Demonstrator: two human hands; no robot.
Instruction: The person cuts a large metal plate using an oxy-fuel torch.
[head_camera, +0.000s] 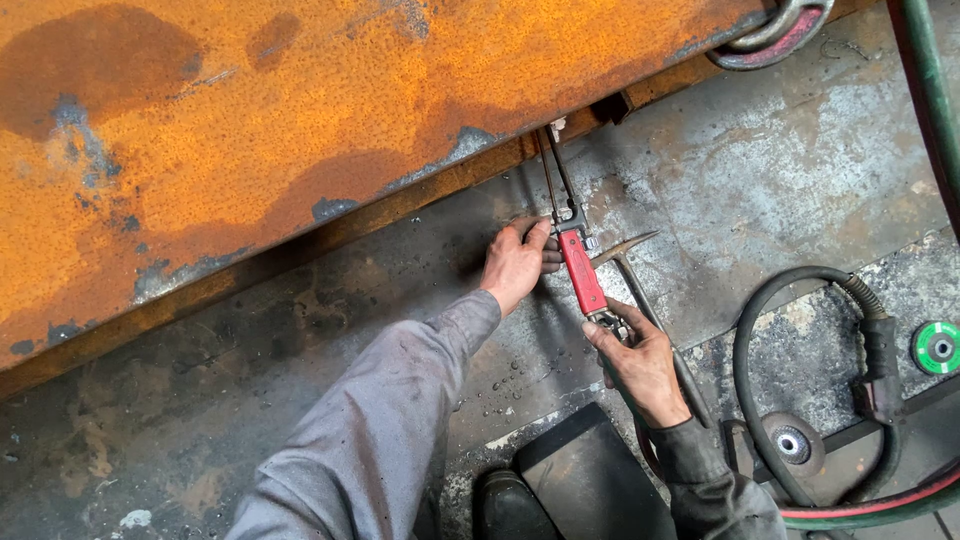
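Both grey-sleeved arms reach forward, left hand (517, 262) with fingers curled, right hand (638, 362) closed in a grip.

Even, diffuse light, moderately bright. Soft shadow under the rusty plate (300, 130) just beyond the hands. No glare, focus sharp, slight softness at frame edges.

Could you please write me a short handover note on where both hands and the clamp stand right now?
Left hand: rests at the head of the red-handled locking clamp.
Right hand: grip closed on the clamp's handle end.
Clamp: long jaws reach up to the lower edge of the rusty steel plate; whether they bite yet cannot be told.
Nearby: chipping hammer lies on the steel floor beside the clamp; welding torch cable and green grinding disc to the right.
Done or left: not visible.
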